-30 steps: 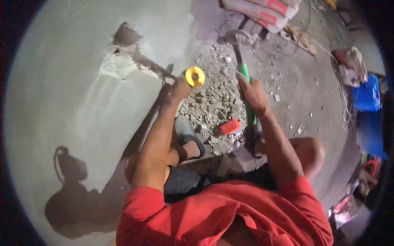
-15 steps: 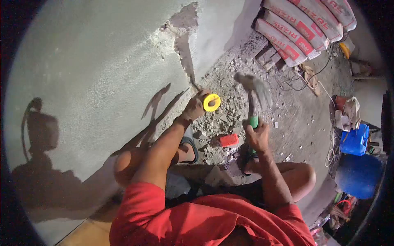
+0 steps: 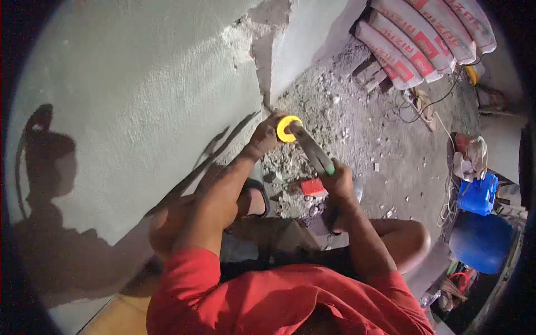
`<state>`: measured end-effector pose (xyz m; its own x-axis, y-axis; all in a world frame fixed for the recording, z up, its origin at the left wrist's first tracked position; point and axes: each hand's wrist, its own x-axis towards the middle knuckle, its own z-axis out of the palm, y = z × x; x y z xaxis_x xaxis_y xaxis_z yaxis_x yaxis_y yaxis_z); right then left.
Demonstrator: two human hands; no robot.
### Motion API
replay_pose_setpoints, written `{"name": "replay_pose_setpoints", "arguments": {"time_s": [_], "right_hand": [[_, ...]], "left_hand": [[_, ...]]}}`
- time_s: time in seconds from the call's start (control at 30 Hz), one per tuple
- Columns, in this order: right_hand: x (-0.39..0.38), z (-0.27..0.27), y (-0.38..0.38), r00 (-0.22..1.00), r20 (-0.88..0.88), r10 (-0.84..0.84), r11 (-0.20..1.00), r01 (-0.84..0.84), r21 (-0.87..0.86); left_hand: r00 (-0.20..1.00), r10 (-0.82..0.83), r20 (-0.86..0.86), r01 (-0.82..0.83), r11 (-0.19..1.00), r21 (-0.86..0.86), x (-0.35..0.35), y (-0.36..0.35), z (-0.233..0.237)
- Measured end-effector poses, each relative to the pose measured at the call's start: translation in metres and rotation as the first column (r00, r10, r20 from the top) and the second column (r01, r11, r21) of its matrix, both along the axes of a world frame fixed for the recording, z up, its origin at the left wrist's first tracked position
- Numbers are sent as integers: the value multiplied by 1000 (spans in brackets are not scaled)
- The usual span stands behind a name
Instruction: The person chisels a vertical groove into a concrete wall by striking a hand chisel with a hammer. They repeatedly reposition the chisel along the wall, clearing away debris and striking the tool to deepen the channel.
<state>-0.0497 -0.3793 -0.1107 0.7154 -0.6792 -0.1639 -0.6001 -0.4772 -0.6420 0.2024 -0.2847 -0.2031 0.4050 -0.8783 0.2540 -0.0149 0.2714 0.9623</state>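
Observation:
My left hand (image 3: 266,135) is closed round a chisel with a round yellow hand guard (image 3: 282,134). The chisel's far end points at the foot of the broken channel (image 3: 264,70) in the wall. In my right hand (image 3: 339,181) is a claw hammer (image 3: 316,154), gripped by its green handle. The hammer's head meets the chisel's struck end at the yellow guard, though blur hides the exact contact. Below the hammer, a small red block-like object (image 3: 312,187) lies in the rubble.
Broken rubble (image 3: 318,117) covers the floor along the grey plastered wall (image 3: 151,100). Stacked cement sacks (image 3: 413,42) stand at the upper right. A cable (image 3: 444,125), a blue container (image 3: 478,194) and a round blue object (image 3: 481,241) lie along the right side.
The hammer has swung down and left from its raised position onto the chisel end. My left hand keeps its grip on the chisel. The view has shifted slightly.

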Motion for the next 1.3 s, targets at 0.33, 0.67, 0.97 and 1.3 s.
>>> {"name": "replay_pose_setpoints", "arguments": {"time_s": [0.33,0.67,0.97,1.3], "right_hand": [[-3,-19,-10,975,-214,56,994,-75,-81],[-2,-47,-11,988,-128,-88,996,90,6],[7,82,-14,798,574,-183,981,105,166],[19,54,-42,930,215,-297,940,246,234]], "left_hand": [[975,164,150,-199,942,268,-9,-10,13],[981,165,103,-183,965,190,-8,-25,-4],[661,198,724,-360,930,74,-6,-35,-7],[665,231,710,-412,907,90,-12,-44,-9]]}}
